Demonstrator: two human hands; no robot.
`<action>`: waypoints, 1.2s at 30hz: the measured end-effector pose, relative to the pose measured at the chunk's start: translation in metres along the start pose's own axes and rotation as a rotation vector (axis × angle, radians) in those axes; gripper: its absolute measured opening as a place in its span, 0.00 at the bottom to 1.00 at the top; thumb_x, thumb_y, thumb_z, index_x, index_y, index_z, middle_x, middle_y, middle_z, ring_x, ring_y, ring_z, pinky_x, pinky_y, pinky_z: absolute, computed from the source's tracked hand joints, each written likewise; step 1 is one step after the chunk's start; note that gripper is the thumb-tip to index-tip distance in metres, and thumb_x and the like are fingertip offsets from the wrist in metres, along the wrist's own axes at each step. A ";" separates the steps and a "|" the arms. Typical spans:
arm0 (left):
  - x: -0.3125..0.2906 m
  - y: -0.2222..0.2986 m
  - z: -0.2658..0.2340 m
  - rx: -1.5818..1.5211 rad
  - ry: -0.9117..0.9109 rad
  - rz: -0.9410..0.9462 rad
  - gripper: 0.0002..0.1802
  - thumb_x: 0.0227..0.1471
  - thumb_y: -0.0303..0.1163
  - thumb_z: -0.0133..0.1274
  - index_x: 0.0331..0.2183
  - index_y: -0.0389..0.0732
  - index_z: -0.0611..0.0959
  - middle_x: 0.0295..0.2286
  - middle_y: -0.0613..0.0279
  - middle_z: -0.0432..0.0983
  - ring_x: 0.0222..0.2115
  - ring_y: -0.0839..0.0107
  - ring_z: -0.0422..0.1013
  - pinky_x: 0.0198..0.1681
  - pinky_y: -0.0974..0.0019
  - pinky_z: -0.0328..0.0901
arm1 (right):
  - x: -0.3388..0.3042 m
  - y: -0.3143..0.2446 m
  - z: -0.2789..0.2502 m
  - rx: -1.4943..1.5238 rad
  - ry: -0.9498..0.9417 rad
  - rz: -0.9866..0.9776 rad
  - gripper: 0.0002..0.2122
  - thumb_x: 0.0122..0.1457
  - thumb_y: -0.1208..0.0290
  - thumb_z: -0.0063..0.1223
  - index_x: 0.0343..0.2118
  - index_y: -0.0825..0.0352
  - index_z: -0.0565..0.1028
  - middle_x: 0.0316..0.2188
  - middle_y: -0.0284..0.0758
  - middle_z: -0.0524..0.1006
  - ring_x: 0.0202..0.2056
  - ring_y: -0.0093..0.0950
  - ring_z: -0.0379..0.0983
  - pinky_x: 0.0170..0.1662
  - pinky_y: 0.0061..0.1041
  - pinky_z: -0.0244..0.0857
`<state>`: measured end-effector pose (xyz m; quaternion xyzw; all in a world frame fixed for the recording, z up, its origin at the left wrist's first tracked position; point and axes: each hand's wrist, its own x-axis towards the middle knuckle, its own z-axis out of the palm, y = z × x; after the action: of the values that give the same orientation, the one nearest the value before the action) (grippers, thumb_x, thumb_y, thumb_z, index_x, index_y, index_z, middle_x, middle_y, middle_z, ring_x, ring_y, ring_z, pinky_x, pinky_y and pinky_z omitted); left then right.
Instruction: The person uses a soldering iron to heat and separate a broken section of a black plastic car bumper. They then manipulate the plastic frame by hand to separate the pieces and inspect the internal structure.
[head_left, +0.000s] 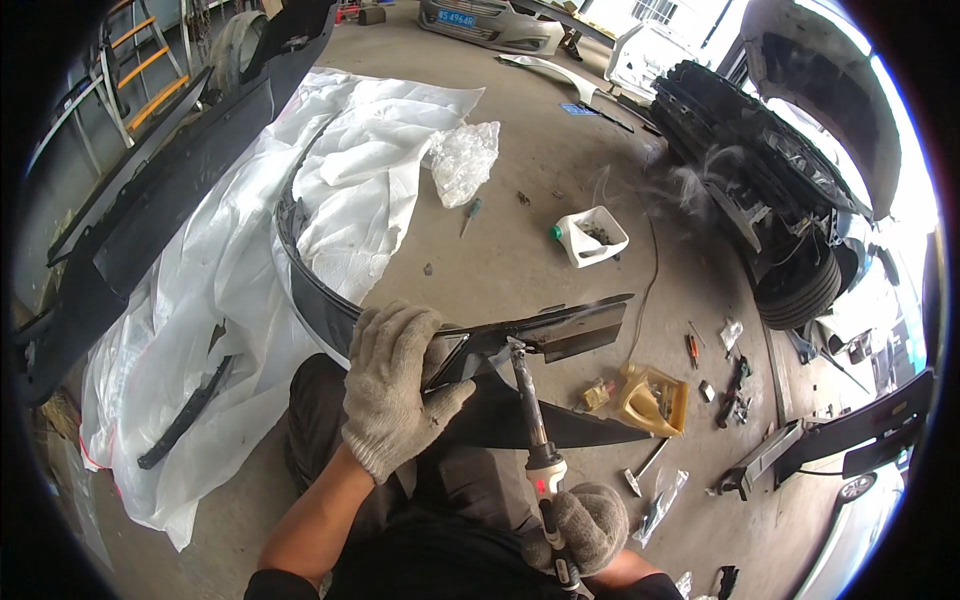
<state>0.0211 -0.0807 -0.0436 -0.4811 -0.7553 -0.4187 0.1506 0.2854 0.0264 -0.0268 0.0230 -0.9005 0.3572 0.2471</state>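
Note:
A long, curved black plastic bumper trim (325, 292) lies across my lap, its far end bending away over white sheeting. My left hand (395, 385), in a knitted work glove, holds it at the middle, fingers over the panel and thumb spread to the right. Gloved as well, my right hand (590, 525) is closed round the handle of a soldering iron (530, 400) with a metal shaft and white collar. The iron points away from me, and its tip meets the trim near a flat rectangular section. Thin smoke drifts beyond, toward the right.
White sheeting (240, 300) covers the floor at left, beside large black panels (190, 190). A cut-open white jug (592, 238) and yellow container (652, 400) hold small parts. A hammer (645, 468) and screwdrivers lie about. A partly dismantled car (760, 170) stands at far right.

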 end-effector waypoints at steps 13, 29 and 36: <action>0.002 0.002 -0.002 0.019 0.008 0.010 0.40 0.42 0.47 0.69 0.52 0.37 0.73 0.48 0.51 0.71 0.53 0.48 0.66 0.63 0.42 0.55 | 0.010 -0.013 -0.003 0.002 -0.059 0.215 0.22 0.67 0.58 0.44 0.18 0.64 0.77 0.15 0.35 0.78 0.17 0.33 0.76 0.23 0.28 0.67; 0.003 0.007 -0.001 0.021 -0.039 -0.018 0.40 0.39 0.38 0.71 0.52 0.32 0.73 0.50 0.44 0.71 0.54 0.43 0.66 0.60 0.46 0.60 | 0.025 -0.005 0.014 -0.263 0.353 -0.365 0.22 0.41 0.74 0.71 0.43 0.72 0.79 0.18 0.28 0.73 0.14 0.23 0.68 0.14 0.22 0.54; 0.001 0.003 0.001 0.049 -0.046 -0.026 0.42 0.41 0.43 0.71 0.52 0.31 0.73 0.50 0.43 0.70 0.54 0.43 0.65 0.60 0.45 0.61 | 0.034 -0.012 0.021 -0.305 0.453 -0.311 0.20 0.39 0.71 0.73 0.38 0.66 0.82 0.21 0.27 0.73 0.18 0.22 0.67 0.18 0.21 0.53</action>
<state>0.0240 -0.0788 -0.0423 -0.4769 -0.7749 -0.3908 0.1393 0.2497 0.0084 -0.0166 0.0431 -0.8514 0.1719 0.4937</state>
